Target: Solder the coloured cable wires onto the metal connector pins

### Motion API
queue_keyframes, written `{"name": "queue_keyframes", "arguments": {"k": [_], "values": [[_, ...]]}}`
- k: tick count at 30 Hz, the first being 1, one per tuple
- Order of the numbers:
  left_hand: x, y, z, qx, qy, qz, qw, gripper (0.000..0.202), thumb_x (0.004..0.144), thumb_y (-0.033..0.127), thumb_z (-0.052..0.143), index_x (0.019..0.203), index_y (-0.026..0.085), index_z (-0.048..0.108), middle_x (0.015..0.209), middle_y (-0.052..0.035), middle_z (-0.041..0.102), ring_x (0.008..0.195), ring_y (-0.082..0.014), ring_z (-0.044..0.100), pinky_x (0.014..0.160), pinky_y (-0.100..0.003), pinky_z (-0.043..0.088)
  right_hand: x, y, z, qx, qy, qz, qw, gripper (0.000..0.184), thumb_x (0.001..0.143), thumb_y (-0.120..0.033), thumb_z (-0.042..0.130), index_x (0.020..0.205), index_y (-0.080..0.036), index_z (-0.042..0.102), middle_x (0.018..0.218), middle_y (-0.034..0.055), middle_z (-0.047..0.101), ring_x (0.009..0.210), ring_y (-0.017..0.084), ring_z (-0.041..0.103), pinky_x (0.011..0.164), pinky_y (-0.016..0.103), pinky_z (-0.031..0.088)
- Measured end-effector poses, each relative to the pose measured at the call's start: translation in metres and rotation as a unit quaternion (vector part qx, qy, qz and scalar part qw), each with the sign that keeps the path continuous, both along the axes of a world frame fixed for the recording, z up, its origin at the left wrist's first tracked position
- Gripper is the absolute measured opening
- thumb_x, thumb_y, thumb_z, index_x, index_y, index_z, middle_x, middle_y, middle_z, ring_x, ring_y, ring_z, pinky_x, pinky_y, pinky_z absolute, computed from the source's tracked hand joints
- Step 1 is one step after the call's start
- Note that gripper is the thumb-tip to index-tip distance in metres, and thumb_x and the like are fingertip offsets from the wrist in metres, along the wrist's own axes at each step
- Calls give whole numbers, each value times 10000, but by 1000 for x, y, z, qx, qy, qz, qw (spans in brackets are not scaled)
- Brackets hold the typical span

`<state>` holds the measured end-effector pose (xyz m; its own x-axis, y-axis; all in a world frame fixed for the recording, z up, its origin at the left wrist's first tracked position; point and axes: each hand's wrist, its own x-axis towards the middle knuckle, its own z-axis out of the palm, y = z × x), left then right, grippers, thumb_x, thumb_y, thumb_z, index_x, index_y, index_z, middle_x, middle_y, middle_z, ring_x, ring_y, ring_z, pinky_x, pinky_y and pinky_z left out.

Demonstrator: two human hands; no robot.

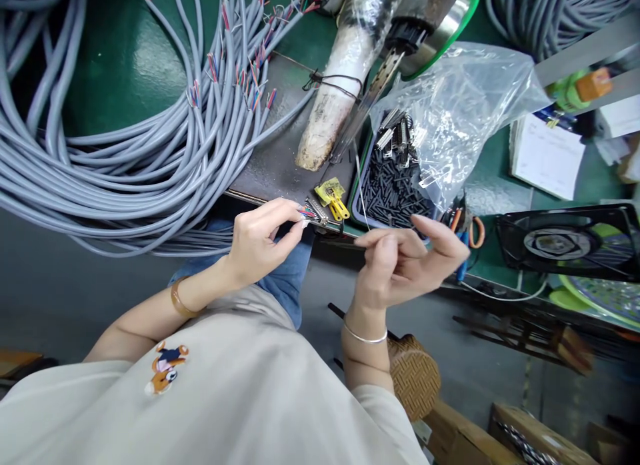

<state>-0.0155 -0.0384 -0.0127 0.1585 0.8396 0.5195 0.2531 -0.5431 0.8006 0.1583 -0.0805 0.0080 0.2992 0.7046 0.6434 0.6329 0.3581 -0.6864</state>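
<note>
Pale shirt (260, 385) | left grip (263, 242) pinched on coloured wires (308, 214) | right grip (400, 262) pinched on thin strand (361, 192)

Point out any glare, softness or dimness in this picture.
Head view: glints on the plastic bag, sheen on the green tabletop; head view: the fan looks soft; head view: the floor is dimmer than the shirt; head view: fine detail on the connector is too small to read.

Smooth plastic-sheathed cables (115, 178), glossy counter (150, 58), shiny metal D-sub connector (317, 212), glossy crinkled plastic bag (465, 98), matt cloth shirt (260, 378), polished metal bangle (367, 338), paper sheets (547, 157), woven-textured stool seat (415, 377)
</note>
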Motion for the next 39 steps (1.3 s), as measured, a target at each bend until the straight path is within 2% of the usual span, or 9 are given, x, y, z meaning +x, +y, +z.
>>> {"name": "queue_keyframes", "arguments": {"k": [2, 4, 6, 8, 15, 20, 22, 26, 39], "values": [[1, 1, -1, 12, 6, 0, 1000, 128, 880, 63, 621, 804, 164, 640, 875, -56, 774, 742, -106, 681, 639, -198, 505, -1, -1, 2, -10, -15, 8, 1000, 308, 993, -218, 568, 1275, -340, 589, 898, -20, 765, 633, 153, 735, 494, 277, 548], [1, 3, -1, 24, 15, 0, 1000, 131, 894, 72, 610, 809, 168, 636, 870, -56, 773, 774, -115, 697, 668, -207, 521, -2, 1, 1, -28, -88, 35, 995, 266, 961, -166, 625, 1182, -313, 649, 996, -10, 797, 774, 170, 787, 640, 293, 633], [2, 4, -2, 32, 28, 1, 999, 129, 912, 91, 599, 819, 173, 638, 876, -55, 773, 787, -118, 704, 687, -212, 531, -4, 4, -3, -29, -166, 60, 984, 190, 930, -147, 671, 1063, -282, 684, 1001, 0, 810, 863, 183, 798, 767, 307, 653], [3, 6, -2, 33, 42, 4, 999, 130, 923, 105, 590, 826, 176, 639, 880, -52, 771, 801, -121, 709, 708, -216, 537, -6, 10, -10, -27, -206, 71, 976, 147, 927, -139, 666, 999, -267, 672, 1023, 20, 813, 911, 183, 795, 810, 309, 649], [5, 17, 2, 13, 51, 24, 998, 115, 904, 100, 599, 825, 172, 640, 862, -43, 764, 806, -132, 713, 768, -229, 540, -9, 28, -26, 4, -205, 69, 976, 158, 918, -107, 627, 914, -263, 596, 1043, 43, 801, 923, 165, 774, 793, 299, 622], [5, 24, 6, -4, 56, 21, 998, 118, 897, 122, 600, 803, 177, 644, 847, -32, 759, 797, -140, 707, 763, -247, 537, -7, 33, -24, -11, -161, 88, 983, 153, 916, -116, 615, 914, -264, 579, 1044, 43, 794, 952, 187, 770, 812, 331, 618], [5, 25, 6, -1, 57, 25, 998, 133, 902, 121, 593, 797, 179, 650, 858, -35, 764, 833, -146, 717, 798, -255, 547, -6, 34, -22, -13, -161, 93, 983, 154, 918, -115, 607, 911, -265, 572, 1067, 45, 793, 964, 189, 769, 814, 336, 619], [7, 28, 7, -8, 56, 41, 998, 115, 900, 129, 607, 806, 180, 651, 836, -31, 759, 801, -141, 714, 770, -248, 550, -6, 37, -21, -18, -175, 87, 981, 157, 927, -121, 600, 884, -264, 553, 1062, 44, 795, 943, 188, 774, 785, 340, 626], [10, 32, 9, 1, 59, 42, 997, 139, 900, 112, 612, 781, 181, 632, 775, -21, 719, 749, -132, 671, 734, -250, 522, -3, 43, -21, -26, -142, 103, 984, 128, 936, -147, 612, 891, -261, 573, 1040, 30, 792, 951, 187, 767, 791, 352, 622]]}}
